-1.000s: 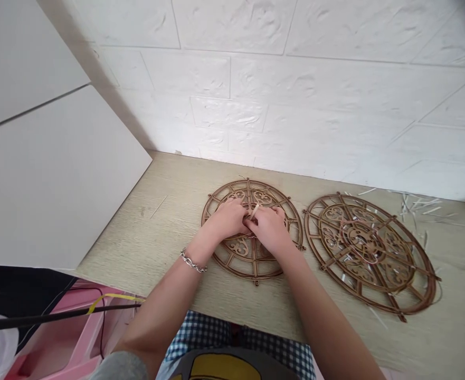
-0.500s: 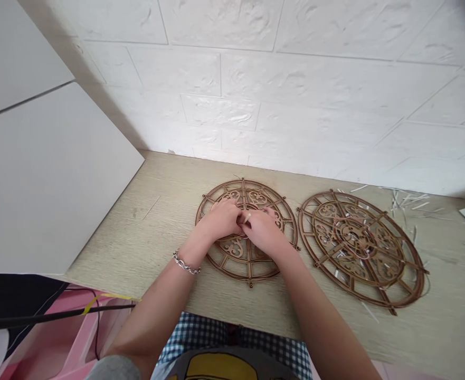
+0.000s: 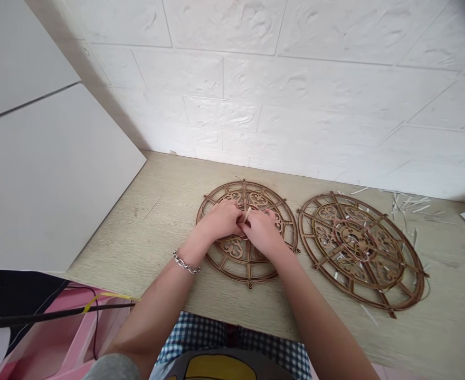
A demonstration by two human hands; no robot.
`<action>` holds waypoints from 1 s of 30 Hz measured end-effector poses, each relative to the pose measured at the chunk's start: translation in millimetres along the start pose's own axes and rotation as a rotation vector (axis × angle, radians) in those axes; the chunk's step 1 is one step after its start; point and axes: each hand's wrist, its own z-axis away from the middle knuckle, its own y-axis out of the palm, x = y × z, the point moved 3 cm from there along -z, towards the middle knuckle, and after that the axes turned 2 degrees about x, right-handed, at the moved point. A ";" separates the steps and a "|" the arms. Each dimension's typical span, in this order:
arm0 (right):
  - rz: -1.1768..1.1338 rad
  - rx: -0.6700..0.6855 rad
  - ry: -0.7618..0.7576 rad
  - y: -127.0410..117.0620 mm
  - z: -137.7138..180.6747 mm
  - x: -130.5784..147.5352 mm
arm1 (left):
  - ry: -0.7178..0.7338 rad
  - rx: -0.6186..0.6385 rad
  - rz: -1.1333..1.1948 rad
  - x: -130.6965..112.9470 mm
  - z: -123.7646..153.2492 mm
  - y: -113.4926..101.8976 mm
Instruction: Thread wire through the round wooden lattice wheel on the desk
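Observation:
My left hand (image 3: 225,219) and my right hand (image 3: 262,229) meet over the middle of a round brown openwork panel (image 3: 250,270) lying flat on the table. The panel has spokes, rings and heart-shaped scrollwork. On both hands the thumb and fingers are drawn together, the fingertips nearly touching. A short pale piece (image 3: 248,214) shows at the fingers of my right hand; whether it is held or worn I cannot tell. Whatever lies between the fingertips is hidden, as is the panel's centre.
A second round openwork panel (image 3: 359,253) lies to the right, with pale strips under and around it. More pale strips (image 3: 410,203) are scattered near the white brick-patterned wall (image 3: 256,74). A white board (image 3: 58,179) stands at left; a pink container (image 3: 58,338) is below the table's edge.
Both hands stay over the panel's centre with only small finger movement. The pale piece at my right hand is a little higher and more upright. The view has shifted slightly.

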 end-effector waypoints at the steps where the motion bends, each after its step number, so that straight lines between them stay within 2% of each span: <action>1: -0.011 -0.004 -0.003 0.7 -0.3 0.3 | 0.000 -0.002 -0.002 0.1 -0.1 0.0; 3: -0.050 -0.033 0.004 -1.4 -0.1 0.2 | -0.009 -0.002 0.000 0.4 -0.4 -0.3; 6: -0.238 -0.166 0.038 -15.2 3.0 -2.6 | -0.021 0.013 0.010 1.0 -0.8 -1.2; 8: -0.370 -0.264 0.105 -26.1 6.1 -7.5 | -0.011 0.031 0.012 0.8 -1.0 -1.7; 10: -0.408 -0.292 0.181 -31.4 7.3 -12.2 | 0.002 0.051 0.008 0.5 -1.1 -1.9; 17: -0.248 -0.204 0.267 -13.1 -5.5 -14.9 | -0.031 0.064 -0.008 0.5 -2.2 -2.5; 25: -0.191 -0.065 0.152 -9.7 -6.6 -15.4 | 0.004 0.039 -0.015 2.4 -3.1 0.7; 30: -0.139 -0.032 0.156 -6.8 -6.7 -13.3 | 0.020 0.024 -0.008 5.3 -5.4 4.5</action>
